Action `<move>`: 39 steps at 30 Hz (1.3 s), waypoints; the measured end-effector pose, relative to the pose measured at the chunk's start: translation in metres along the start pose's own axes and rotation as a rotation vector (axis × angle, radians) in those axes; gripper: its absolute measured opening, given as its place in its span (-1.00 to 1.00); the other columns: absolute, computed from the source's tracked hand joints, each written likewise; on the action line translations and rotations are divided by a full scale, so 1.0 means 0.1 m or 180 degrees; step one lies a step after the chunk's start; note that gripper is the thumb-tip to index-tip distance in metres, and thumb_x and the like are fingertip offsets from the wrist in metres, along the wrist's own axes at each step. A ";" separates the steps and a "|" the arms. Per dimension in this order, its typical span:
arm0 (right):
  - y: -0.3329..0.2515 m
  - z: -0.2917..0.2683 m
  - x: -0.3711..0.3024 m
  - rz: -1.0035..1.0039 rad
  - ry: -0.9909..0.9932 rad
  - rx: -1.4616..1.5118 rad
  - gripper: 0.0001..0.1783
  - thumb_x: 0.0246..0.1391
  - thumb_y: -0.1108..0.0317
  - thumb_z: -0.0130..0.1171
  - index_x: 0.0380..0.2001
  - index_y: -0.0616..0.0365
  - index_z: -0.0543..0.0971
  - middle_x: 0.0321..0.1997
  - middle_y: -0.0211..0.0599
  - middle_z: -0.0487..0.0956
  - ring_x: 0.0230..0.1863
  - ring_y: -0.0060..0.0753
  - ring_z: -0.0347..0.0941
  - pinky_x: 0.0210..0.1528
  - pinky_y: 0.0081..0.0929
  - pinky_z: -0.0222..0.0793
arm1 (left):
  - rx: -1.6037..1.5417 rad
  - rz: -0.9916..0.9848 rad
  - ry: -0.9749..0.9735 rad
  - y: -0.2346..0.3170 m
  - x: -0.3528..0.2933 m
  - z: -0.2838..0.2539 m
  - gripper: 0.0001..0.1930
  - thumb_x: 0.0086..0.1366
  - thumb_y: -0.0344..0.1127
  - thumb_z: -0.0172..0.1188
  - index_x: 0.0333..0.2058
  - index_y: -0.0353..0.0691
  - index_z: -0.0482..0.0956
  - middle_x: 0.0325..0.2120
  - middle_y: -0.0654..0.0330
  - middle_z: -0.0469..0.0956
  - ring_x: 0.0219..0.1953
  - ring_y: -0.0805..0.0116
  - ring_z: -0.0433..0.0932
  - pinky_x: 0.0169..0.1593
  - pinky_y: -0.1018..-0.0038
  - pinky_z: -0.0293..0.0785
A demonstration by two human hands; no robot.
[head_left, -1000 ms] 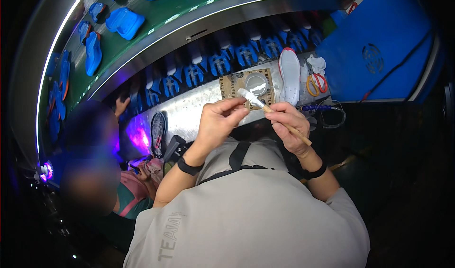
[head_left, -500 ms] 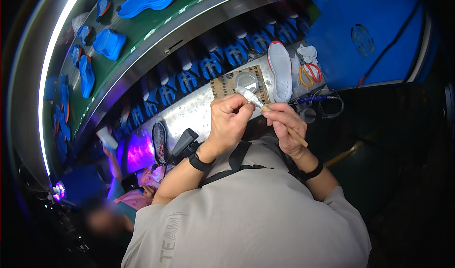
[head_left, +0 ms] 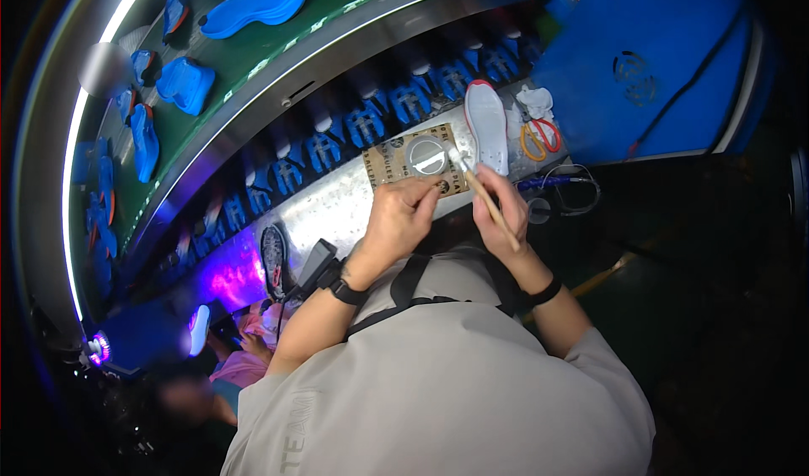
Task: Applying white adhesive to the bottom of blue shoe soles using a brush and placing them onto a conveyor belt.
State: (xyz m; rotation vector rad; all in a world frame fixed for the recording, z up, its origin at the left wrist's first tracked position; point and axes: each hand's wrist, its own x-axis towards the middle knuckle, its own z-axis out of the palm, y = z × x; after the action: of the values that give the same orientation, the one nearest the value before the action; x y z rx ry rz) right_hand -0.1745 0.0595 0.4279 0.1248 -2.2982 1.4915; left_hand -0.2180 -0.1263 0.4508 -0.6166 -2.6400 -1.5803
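My right hand (head_left: pixel 503 211) grips a brush (head_left: pixel 497 215) with a pale wooden handle. The brush's white head points away from me, beside a round dish (head_left: pixel 413 160) holding something white. That dish stands on a piece of printed brown cardboard (head_left: pixel 379 166). My left hand (head_left: pixel 398 215) hovers just left of the brush, thumb and forefinger pressed together near the cardboard's front edge; whatever may be between them is too small to see. A white shoe sole (head_left: pixel 486 122) with a red rim lies right beyond my right hand.
Orange-and-red-handled scissors (head_left: pixel 539 139) and a crumpled white cloth (head_left: pixel 535 101) lie right of the sole. A dark shoe (head_left: pixel 274 261) rests at the bench's left. Blue sole pieces (head_left: pixel 185 86) sit on a green conveyor (head_left: pixel 253 55). A blue machine (head_left: pixel 674 46) stands right; another person works at left.
My hands have parted: the left fingers have come off the brush's head. My right hand has turned the brush steeper, its head now beside the dish. The other person's white sole has moved lower.
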 end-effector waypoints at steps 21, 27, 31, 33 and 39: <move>1.02 -0.29 0.23 0.1557 -0.0237 0.0801 -0.71 0.26 0.40 0.07 -0.07 0.34 0.62 -0.27 -0.23 0.68 -0.23 -0.50 0.57 -0.14 -0.53 0.44 | -0.1388 -0.2134 -0.0987 -0.38 -0.36 0.00 -0.74 0.34 -0.37 0.24 -0.05 -0.33 0.67 -0.43 0.27 0.65 -0.46 0.58 0.55 -0.37 0.62 0.46; 0.33 -0.20 0.34 0.1175 -0.0358 0.3018 -0.59 0.26 0.36 0.01 0.05 0.46 0.52 -0.22 -0.18 0.61 -0.21 -0.50 0.43 -0.07 -0.53 0.32 | -0.2428 -0.2259 -0.0213 -0.17 -0.20 -0.28 -0.78 0.35 -0.44 0.21 -0.07 -0.39 0.67 -0.39 0.19 0.66 -0.46 0.54 0.51 -0.41 0.60 0.42; 0.15 -0.06 0.37 0.0906 -0.0598 0.3052 -0.58 0.23 0.37 0.03 0.05 0.48 0.52 -0.15 -0.11 0.61 -0.13 -0.40 0.50 0.04 -0.42 0.38 | -0.2310 -0.2081 -0.0067 0.01 -0.22 -0.53 -0.75 0.36 -0.38 0.18 -0.06 -0.39 0.65 -0.36 0.21 0.67 -0.46 0.57 0.51 -0.38 0.62 0.45; 0.14 -0.01 0.31 0.0957 -0.0551 0.3176 -0.56 0.24 0.32 0.03 0.04 0.48 0.51 -0.11 -0.10 0.60 -0.10 -0.39 0.49 0.07 -0.40 0.38 | -0.2514 -0.1785 0.0022 0.00 -0.22 -0.79 -0.74 0.35 -0.38 0.20 -0.04 -0.36 0.64 -0.36 0.22 0.67 -0.44 0.57 0.53 -0.37 0.62 0.45; 0.11 0.15 0.32 0.1033 -0.0583 0.2992 -0.55 0.29 0.23 -0.02 0.04 0.43 0.49 -0.29 -0.25 0.52 -0.25 -0.44 0.38 -0.17 -0.45 0.29 | -0.1385 -0.0970 0.1376 -0.11 -0.33 -2.36 -0.70 0.36 -0.31 0.21 -0.03 -0.37 0.63 -0.34 0.19 0.67 -0.43 0.55 0.57 -0.38 0.64 0.49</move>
State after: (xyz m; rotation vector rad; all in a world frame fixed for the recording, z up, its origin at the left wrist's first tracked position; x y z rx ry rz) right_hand -0.2115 0.0558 0.4251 0.1487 -1.5819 2.7140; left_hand -0.2372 -0.3416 0.5507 0.1419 -2.1577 -2.1023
